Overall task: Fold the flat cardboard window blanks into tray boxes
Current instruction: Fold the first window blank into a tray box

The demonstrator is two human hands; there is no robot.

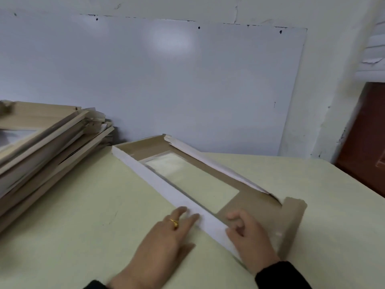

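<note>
Where the right hand [249, 236] rests, the blank [248, 200] hides.

My pale green table [83, 205] runs right up to a big white board [166, 80] leaning on the cracked white wall [333, 59]. Off to my right there's dark reddish-brown wooden furniture [366, 132], beside the table's edge.

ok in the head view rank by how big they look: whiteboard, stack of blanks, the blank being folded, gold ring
1. whiteboard
2. stack of blanks and the blank being folded: too similar to rank
3. gold ring
</note>
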